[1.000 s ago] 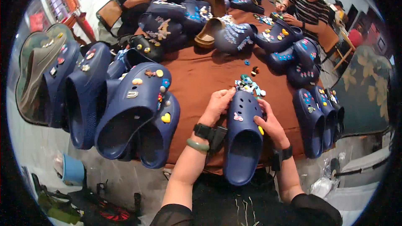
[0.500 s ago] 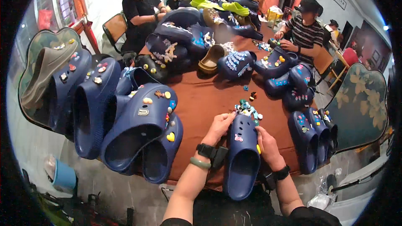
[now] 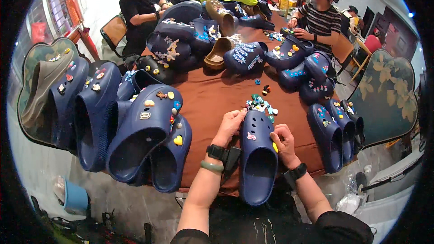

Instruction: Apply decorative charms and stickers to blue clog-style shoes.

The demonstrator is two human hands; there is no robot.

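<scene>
A navy blue clog stands in front of me, toe pointing away and opening toward me. A pink charm sits on its upper, and a yellow charm is at its right side. My left hand is closed beside the toe's left edge, fingertips pinched; what they hold is too small to make out. At the clog's right side my right hand is closed, thumb against the upper just above the yellow charm. Just beyond the toe lies a pile of small loose charms.
Decorated navy clogs lean together on the left, with more clogs at the right edge. A heap of clogs covers the far part of the brown-covered table. Other people work around it. A blue bin stands on the floor.
The whole view has shifted slightly, so the scene sits higher and further left. My right fingers have curled in more at the clog's side; my left hand stays by the toe.
</scene>
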